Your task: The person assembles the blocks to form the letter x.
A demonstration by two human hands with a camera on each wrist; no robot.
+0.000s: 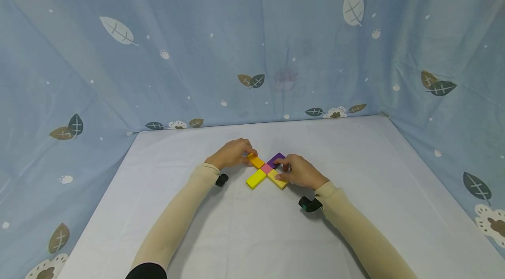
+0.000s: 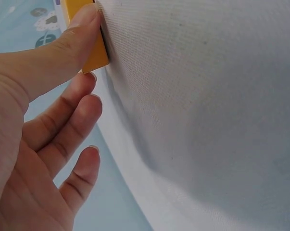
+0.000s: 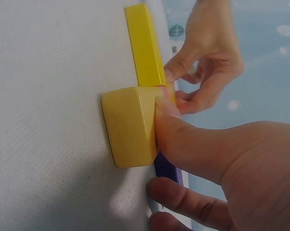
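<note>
Five blocks lie on the white cloth in an X around a small pink block [image 1: 266, 169]. My left hand [image 1: 233, 153] pinches the orange block [image 1: 257, 161], the upper-left arm of the X; its thumb lies along the block's side in the left wrist view. The thumb of my right hand [image 1: 300, 171] presses on the pale yellow block [image 3: 128, 127] at lower right. Its index finger touches the purple block [image 1: 273, 162] at upper right. At lower left lies a bright yellow block [image 1: 256, 179], touched by neither hand.
The white cloth [image 1: 252, 235] covers the table. Blue curtains [image 1: 173, 86] printed with leaves and flowers hang behind it and at both sides. A black device [image 1: 310, 204] sits at the right wrist, another [image 1: 222, 180] at the left.
</note>
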